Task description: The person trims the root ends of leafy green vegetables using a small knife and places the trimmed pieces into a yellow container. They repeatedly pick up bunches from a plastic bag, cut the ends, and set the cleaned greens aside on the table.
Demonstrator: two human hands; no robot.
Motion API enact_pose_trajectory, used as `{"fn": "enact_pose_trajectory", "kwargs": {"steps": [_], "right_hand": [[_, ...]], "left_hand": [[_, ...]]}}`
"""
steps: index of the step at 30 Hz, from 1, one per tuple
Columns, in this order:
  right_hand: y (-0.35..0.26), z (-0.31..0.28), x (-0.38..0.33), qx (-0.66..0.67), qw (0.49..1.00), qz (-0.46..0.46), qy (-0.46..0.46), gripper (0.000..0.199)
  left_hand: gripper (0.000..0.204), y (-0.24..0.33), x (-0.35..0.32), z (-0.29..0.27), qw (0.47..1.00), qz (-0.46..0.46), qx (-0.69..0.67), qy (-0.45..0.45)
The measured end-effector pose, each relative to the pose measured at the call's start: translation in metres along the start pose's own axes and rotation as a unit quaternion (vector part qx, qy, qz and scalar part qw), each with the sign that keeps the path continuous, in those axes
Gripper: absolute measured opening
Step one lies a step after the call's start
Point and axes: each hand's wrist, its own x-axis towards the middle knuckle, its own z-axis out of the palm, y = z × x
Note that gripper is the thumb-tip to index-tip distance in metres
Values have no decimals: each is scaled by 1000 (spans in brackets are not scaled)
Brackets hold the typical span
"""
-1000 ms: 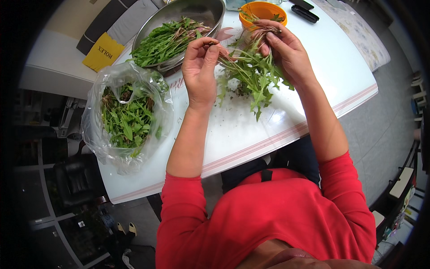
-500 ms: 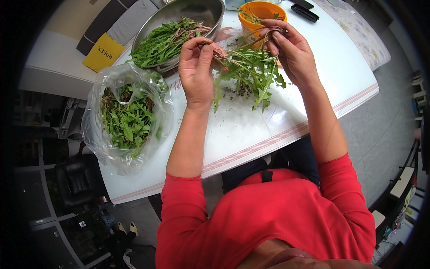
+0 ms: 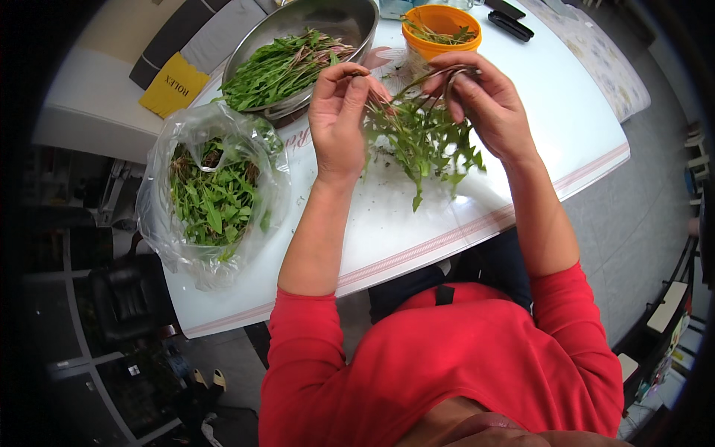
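Above the white table, my right hand (image 3: 495, 112) grips the brownish root ends of some dandelion greens (image 3: 424, 141), whose jagged leaves hang down. My left hand (image 3: 337, 134) is closed in a pinch, thumb against fingers, on thin reddish stems at the left of the bunch. Behind my left hand, a steel bowl (image 3: 365, 22) holds a heap of similar greens (image 3: 287, 71) with pink stems. A clear plastic bag (image 3: 160, 216), left of my left forearm, is filled with more greens (image 3: 216, 197). Beyond my right hand stands an orange-rimmed bucket (image 3: 439, 48) with plant scraps inside.
Bits of soil lie on the white table (image 3: 417, 238) under the bunch. Black cases (image 3: 510, 24) rest at its far right. A yellow bag (image 3: 173, 86) sits on the pale seat beyond the left side. A black chair (image 3: 123, 298) stands at lower left.
Both hands have shifted slightly to the right, my right hand also a little lower. The hanging greens have swung rightward and more of the bucket's inside shows.
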Motion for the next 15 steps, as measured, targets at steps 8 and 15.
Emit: {"fn": "enact_pose_trajectory", "kwargs": {"steps": [8,15], "right_hand": [[7,4,-16,10,989,-86,116,28],[-1,5,-18,-56,984,-105,133,27]], "left_hand": [[11,-2,4,-5,994,-8,-94,56],[9,0,7,-11,990,-10,-124,60]]}}
